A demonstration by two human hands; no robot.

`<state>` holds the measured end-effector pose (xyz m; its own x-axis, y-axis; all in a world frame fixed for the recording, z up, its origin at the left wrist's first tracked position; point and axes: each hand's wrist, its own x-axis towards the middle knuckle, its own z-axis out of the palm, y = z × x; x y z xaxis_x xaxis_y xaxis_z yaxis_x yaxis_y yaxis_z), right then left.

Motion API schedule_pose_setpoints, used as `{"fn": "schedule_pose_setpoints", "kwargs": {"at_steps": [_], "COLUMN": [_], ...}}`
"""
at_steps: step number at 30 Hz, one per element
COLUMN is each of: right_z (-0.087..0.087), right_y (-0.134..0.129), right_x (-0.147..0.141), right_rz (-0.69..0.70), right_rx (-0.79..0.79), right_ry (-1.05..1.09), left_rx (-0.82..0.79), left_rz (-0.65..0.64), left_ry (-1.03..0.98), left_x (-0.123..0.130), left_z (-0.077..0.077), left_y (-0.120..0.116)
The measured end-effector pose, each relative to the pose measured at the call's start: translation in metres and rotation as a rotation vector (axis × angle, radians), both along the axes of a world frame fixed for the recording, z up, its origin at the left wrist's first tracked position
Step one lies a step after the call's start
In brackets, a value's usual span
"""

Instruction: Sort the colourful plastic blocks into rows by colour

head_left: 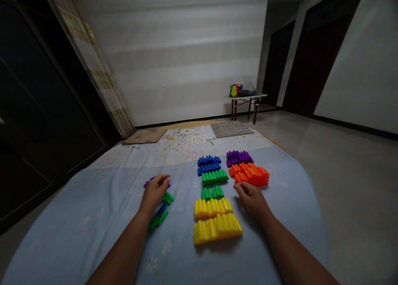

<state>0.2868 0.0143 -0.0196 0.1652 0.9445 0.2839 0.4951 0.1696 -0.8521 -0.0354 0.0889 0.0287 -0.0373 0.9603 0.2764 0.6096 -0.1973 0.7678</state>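
Orange tubes (252, 175) lie in ridged stacks by the right hand (252, 198), purple tubes (146, 184) by the left hand (154, 194), both grips unclear.

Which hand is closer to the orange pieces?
The right hand. It's just on the near side of the orange pieces. The left hand is much farther away, off to their left, past the green rows.

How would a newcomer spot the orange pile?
Find the big blue cloth. Right of its middle, just beyond the right hand, lies the orange pile. It alone is orange; the neighbour behind it is the purple pile.
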Motion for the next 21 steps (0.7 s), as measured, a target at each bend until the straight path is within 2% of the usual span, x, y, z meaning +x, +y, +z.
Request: {"fn": "schedule_pose_setpoints", "kwargs": {"at_steps": [5, 12, 17, 21], "right_z": [-0.004, -0.005, -0.010, -0.015], "right_y": [0.000, -0.003, -0.001, 0.001], "right_x": [0.000, 0.000, 0.002, 0.002], "right_rz": [0.002, -0.015, -0.012, -0.016], "right_rx": [-0.010, -0.010, -0.034, -0.060], "right_ry": [-0.011, -0.043, -0.068, -0.099], "left_rx": [0.038, 0.083, 0.065, 0.013], "left_rz": [0.101, 0.341, 0.336, 0.291], "left_ry": [-0.026, 0.048, 0.152, 0.230], "left_x": [-0.021, -0.057, -0.069, -0.073], "left_z": [-0.015, -0.030, -0.045, -0.043], "left_y": [-0.017, -0.013, -0.004, 0.013]}}
